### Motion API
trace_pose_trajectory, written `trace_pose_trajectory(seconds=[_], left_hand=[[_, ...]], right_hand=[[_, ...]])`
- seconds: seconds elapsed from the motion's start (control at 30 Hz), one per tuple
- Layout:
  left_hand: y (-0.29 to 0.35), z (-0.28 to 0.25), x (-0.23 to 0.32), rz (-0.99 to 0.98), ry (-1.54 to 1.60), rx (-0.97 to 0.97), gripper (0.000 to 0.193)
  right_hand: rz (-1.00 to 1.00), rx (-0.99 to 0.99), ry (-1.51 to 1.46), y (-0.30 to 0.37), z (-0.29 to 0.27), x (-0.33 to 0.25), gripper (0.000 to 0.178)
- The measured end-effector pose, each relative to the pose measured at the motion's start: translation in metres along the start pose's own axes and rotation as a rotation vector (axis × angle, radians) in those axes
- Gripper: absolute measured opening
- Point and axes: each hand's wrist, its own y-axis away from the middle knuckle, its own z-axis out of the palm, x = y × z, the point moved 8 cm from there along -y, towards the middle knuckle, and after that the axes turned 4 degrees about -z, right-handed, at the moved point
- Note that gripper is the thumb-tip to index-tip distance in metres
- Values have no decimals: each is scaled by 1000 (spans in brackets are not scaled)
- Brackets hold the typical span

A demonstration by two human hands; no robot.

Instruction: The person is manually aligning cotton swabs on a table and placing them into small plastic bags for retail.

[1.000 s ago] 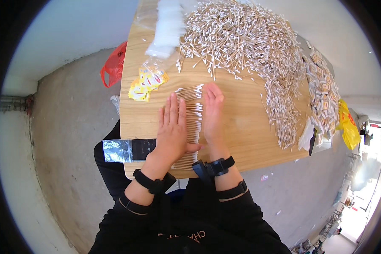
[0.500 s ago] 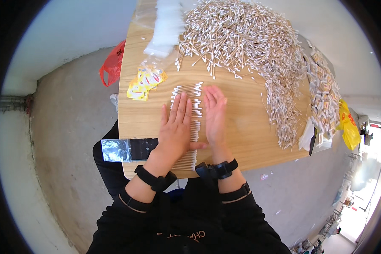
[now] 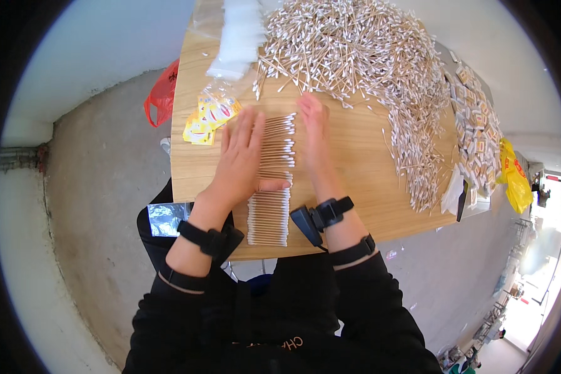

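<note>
A column of cotton swabs (image 3: 268, 218) lies on the wooden table, the sticks side by side and running crosswise. Lower down they are closely lined up; toward the far end they are looser and slightly fanned. Along their left ends rests my left hand (image 3: 237, 161), fingers stretched out, its thumb reaching across the sticks. It hides some of the left tips. My right hand (image 3: 315, 132) stands on edge just right of the far swabs, fingers extended and a little bent, holding nothing. A gap separates it from most of the right tips.
A big heap of loose cotton swabs (image 3: 355, 53) covers the far right. Clear plastic bags (image 3: 237, 43) and yellow cards (image 3: 199, 128) lie far left. Small packs (image 3: 478, 124) and a yellow bag (image 3: 514, 181) are at right, a red bag (image 3: 162, 98) at left, a zip bag (image 3: 165, 220) near left.
My left hand has slid left and away from me, off the middle of the swabs, so more sticks show. My right hand has moved farther from me. The far swabs look more spread out.
</note>
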Motion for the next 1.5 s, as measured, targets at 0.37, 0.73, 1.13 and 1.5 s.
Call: trace_pose_trajectory(seconds=[0.37, 0.73, 1.13, 1.5], left_hand=[[4, 2, 10, 203, 134, -121, 124], [16, 29, 2, -102, -166, -122, 148], [19, 20, 3, -57, -115, -54, 143], [21, 22, 25, -50, -260, -192, 139]], right_hand=[[191, 108, -347, 37, 0, 18, 65], [108, 75, -240, 29, 25, 10, 60], [79, 50, -193, 20, 26, 15, 55], [107, 197, -436, 51, 8, 2, 64]])
